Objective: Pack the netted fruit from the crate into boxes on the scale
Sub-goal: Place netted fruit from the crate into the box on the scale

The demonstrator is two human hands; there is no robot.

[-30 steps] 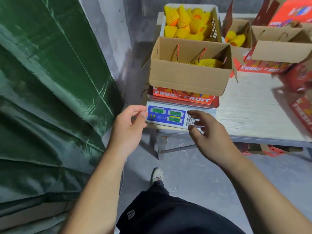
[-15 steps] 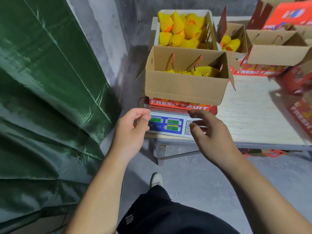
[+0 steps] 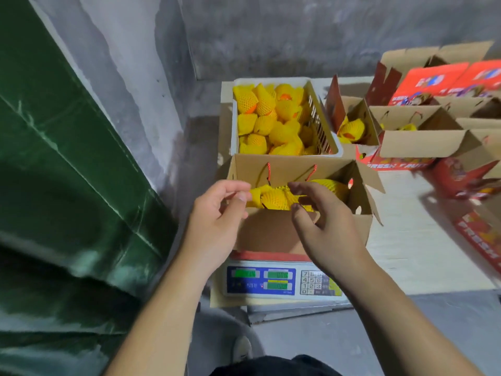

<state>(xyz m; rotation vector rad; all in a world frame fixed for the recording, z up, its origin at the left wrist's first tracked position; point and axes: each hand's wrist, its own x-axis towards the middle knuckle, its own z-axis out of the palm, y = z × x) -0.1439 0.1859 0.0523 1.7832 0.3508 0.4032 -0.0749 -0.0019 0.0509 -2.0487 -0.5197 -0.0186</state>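
A white plastic crate (image 3: 337, 147) at the back of the table holds several fruits in yellow foam netting (image 3: 271, 118). In front of it an open cardboard box (image 3: 271, 234) stands on a digital scale (image 3: 271, 280) with lit green readouts. A few netted fruits (image 3: 273, 199) lie inside the box. My left hand (image 3: 217, 221) hovers at the box's near left corner, fingers loosely curled and holding nothing. My right hand (image 3: 325, 229) is over the near rim with its fingers spread just above the fruit in the box.
A green tarp (image 3: 67, 158) hangs close on the left against a concrete wall. More open cardboard boxes (image 3: 420, 137), some with netted fruit, and red "Fresh Fruit" cartons (image 3: 482, 234) crowd the right side of the pale table (image 3: 420, 253).
Both hands have risen from the front of the scale to the near rim of the box. My view has moved closer and looks down into the box.
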